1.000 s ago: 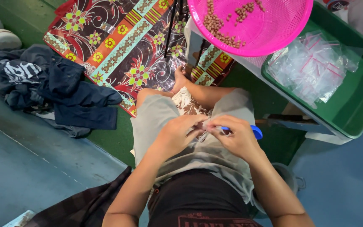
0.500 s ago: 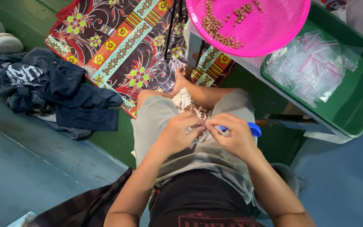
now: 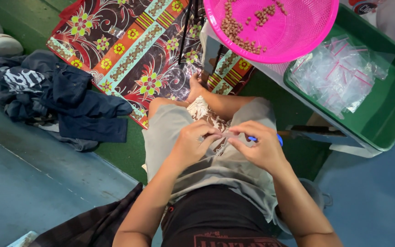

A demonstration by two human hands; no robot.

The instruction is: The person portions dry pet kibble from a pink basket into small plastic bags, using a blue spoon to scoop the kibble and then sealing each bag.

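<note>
Hands meet over lap: left hand (image 3: 193, 145) and right hand (image 3: 257, 146) pinch small clear bag (image 3: 235, 136) between fingertips, blue object (image 3: 277, 138) under right. Pink basket (image 3: 273, 25) of brown beans at 12 o'clock; green tray (image 3: 389, 114) of clear bags at 2 o'clock.

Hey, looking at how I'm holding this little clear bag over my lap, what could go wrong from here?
The small clear bag is pinched only by fingertips of the left hand and right hand; it may slip onto the lap. The blue pen, tucked in the right hand, might drop. The pink basket of brown pieces overhangs its support and could tip if bumped.
</note>
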